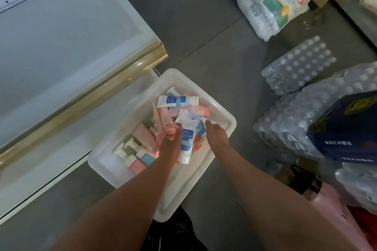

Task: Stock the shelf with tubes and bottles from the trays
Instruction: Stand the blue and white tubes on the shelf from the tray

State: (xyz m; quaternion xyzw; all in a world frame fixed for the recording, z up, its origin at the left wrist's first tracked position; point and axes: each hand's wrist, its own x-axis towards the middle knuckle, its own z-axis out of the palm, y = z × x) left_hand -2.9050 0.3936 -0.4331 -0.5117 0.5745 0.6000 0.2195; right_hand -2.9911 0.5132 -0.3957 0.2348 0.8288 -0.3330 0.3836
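Left hand (170, 138) is gripping a white-and-blue tube (187, 141) over the tray (163, 206), maybe pink ones too. Right hand (216, 134) just beside it digs in the pile, grip hidden. Overloaded fist could easily drop tubes on the way to the shelf (61, 47) further left.

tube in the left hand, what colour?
White with a blue label, in the head view: the tube the left hand holds over the tray.
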